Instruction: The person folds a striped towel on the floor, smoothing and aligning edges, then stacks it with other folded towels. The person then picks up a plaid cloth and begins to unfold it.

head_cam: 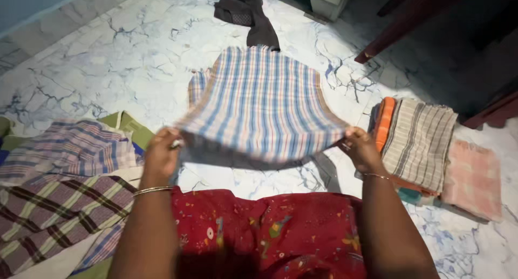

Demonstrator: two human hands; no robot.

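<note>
head view: two hands, left hand [162, 152] and right hand [360, 148], each pinch one checked cloth [261, 104].

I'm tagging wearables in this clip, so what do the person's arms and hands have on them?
Both forearms are bare, no sleeves in view. The left hand has a thin gold-coloured bangle at the wrist and what looks like a ring on one finger. The right hand has a thinner bangle at its wrist.

Cloth [261, 104] spread at frame centre between left hand [162, 149] and right hand [360, 147], loose heap of cloths [59, 187] at lower left, folded stack [418, 144] at right, dark garment [248, 15] at top centre behind cloth.
</note>
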